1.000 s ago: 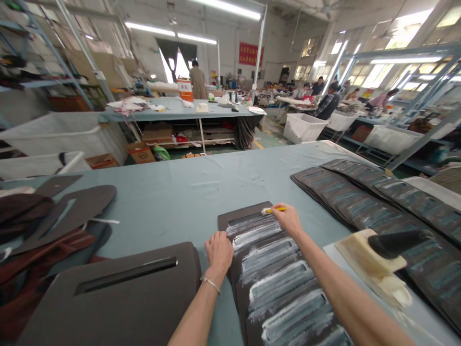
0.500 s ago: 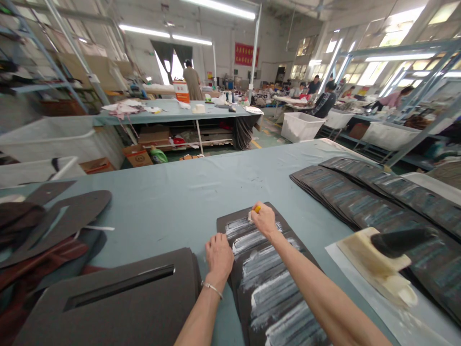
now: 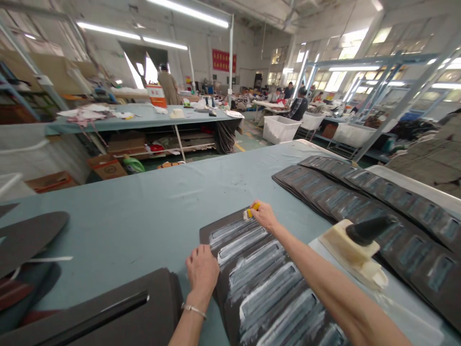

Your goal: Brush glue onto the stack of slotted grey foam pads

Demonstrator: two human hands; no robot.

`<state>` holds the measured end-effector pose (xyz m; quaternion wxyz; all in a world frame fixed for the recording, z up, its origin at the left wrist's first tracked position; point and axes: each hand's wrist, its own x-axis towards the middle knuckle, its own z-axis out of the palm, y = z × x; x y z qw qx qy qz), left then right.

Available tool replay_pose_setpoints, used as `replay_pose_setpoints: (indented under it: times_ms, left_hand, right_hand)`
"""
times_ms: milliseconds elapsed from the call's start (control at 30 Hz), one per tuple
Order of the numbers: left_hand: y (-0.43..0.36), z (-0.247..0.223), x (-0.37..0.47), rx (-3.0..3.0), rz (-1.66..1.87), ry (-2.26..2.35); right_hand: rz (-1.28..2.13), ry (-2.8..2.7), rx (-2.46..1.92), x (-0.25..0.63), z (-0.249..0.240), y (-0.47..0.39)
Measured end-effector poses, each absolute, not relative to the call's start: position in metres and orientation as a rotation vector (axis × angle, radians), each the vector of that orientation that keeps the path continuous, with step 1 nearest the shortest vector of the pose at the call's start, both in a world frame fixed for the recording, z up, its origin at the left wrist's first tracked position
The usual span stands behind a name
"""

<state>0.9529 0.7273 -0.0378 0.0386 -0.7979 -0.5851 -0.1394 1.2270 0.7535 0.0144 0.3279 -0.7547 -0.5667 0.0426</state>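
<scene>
— What have your hands got?

— My right hand (image 3: pixel 264 215) pinches a small yellow brush (image 3: pixel 251 210), its tip on the far end of the fanned dark pieces (image 3: pixel 259 274) near the table's (image 3: pixel 144 211) front edge. My left hand (image 3: pixel 201 271) presses flat, fingers together, on their left edge.

— And beside them?

— A cream glue pot (image 3: pixel 351 252) to the right, with more dark pieces (image 3: pixel 360 202) spread toward the table's right edge.

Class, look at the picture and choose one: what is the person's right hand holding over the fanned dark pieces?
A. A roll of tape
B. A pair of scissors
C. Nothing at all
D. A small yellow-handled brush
D: the right hand grips a small yellow-handled brush at the far end of the fanned dark pieces, whose slots are ringed with whitish smears.
</scene>
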Motion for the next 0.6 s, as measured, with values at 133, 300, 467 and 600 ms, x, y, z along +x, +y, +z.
replay_pose_setpoints:
  times_ms: [133,300,467,600]
  left_hand:
    - [0.727,-0.038,0.953,-2.446,-0.441,-1.784]
    - [0.726,-0.036,0.952,-2.457,-0.422,-1.798]
    - [0.726,-0.036,0.954,-2.446,-0.443,-1.788]
    - [0.725,-0.037,0.954,-2.424,-0.454,-1.802]
  right_hand:
    - [0.062,-1.442,-2.044,1.222,0.009,0.753]
    - [0.062,-1.433,-2.022,1.228,0.01,0.75]
    - [0.078,-1.46,-1.848,1.17,0.011,0.757]
    - [0.298,-1.589,-1.641,1.143,0.004,0.757]
